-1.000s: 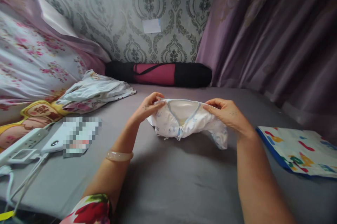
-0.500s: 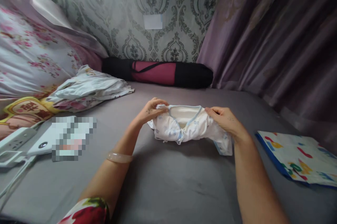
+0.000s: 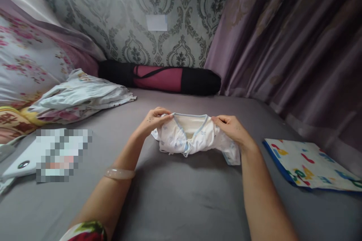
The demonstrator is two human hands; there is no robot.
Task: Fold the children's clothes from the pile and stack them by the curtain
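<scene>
A small white baby shirt (image 3: 195, 139) with a pale blue print, light blue neck trim and tied strings is held up by its shoulders over the grey bedsheet (image 3: 181, 195). My left hand (image 3: 155, 119) pinches the shoulder beside the left end of the neckline. At the other shoulder, my right hand (image 3: 229, 126) grips the cloth between thumb and fingers. The front of the shirt sags in folds, and one sleeve hangs below my right hand. Its back lies mostly out of sight.
A long black and maroon bag (image 3: 158, 79) lies against the wall. Crumpled white cloth (image 3: 85, 95) sits at the left, behind a white device (image 3: 34, 150) and a blurred-out item. At the right lies a colourful folded sheet (image 3: 308, 163) with blue edging, near the purple curtain (image 3: 268, 37).
The whole view has shifted, so most things appear further left. The neckline looks slightly more open and straighter between my hands. Both hands keep their hold on the shirt.
</scene>
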